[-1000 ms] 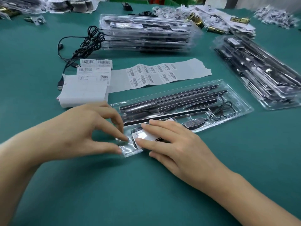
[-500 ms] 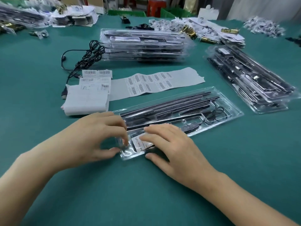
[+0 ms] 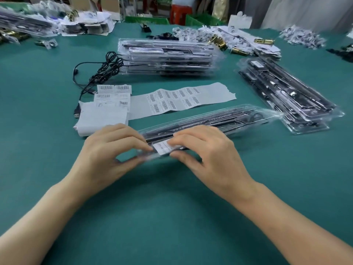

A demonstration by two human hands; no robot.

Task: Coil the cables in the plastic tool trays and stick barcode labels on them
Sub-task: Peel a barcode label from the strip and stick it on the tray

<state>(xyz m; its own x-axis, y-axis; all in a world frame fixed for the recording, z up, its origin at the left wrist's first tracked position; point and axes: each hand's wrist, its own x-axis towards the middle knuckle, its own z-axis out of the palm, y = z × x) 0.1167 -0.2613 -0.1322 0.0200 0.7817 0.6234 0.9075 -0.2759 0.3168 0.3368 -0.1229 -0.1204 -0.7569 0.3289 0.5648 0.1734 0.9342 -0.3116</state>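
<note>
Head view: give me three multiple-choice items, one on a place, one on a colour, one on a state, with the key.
1. Where does the label strip lie?
A. Between the front tray and the far stack
B. On the right stack
C. Inside a tray

2. What colour is the table?
A. Red
B. Teal
C. White

3. How is the front tray held?
A. It lies untouched
B. Left hand and right hand both grip its near end
C. One hand grips its far end

Key: 1 A, the strip lies flat on the table between those two; 2 B, the bare surface is teal; 3 B, fingers of both hands close on the near end.
</note>
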